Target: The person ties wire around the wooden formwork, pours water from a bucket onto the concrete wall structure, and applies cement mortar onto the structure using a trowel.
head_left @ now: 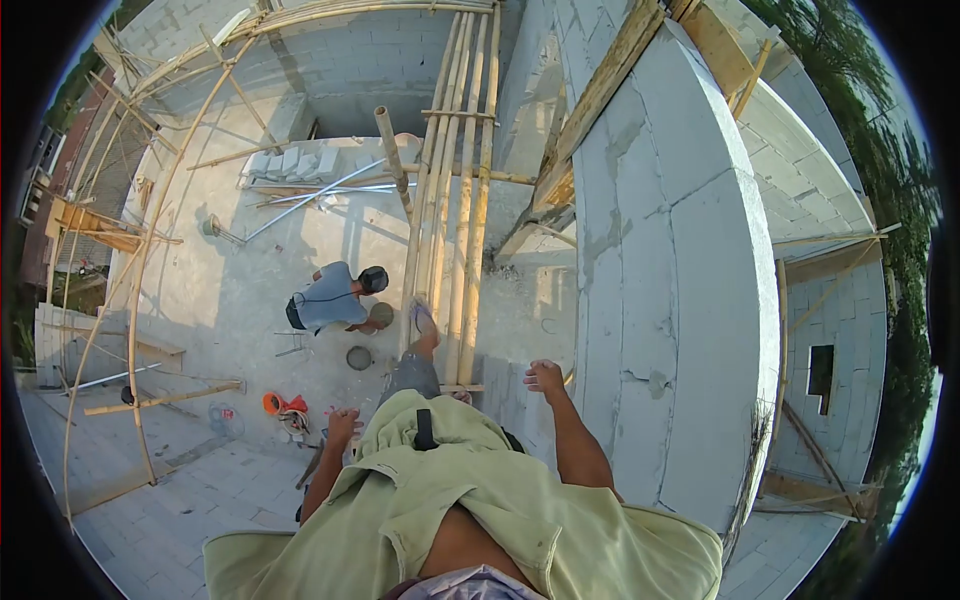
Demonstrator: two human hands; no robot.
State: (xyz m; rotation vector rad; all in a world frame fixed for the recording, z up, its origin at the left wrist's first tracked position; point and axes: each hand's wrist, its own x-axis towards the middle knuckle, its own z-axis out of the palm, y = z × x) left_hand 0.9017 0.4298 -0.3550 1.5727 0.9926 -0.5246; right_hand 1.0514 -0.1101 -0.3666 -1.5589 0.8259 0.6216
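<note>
Where the right hand [545, 378] hovers, bamboo poles [465, 235] (roughly parallel) lie leftward.

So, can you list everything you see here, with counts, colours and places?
Bamboo walkway poles: several, yellow, centre
Scaffold poles: many, yellow, left
Block wall: one, grey, right
Loose blocks: several, pale grey, upper left
Metal poles: several, silver, beside blocks
Co-worker: one, blue top, floor
Round containers: two, dark, near co-worker
Bucket-like item: one, orange, lower left
Trees: green, far right
Left hand, right hand: bare, below centre
</note>
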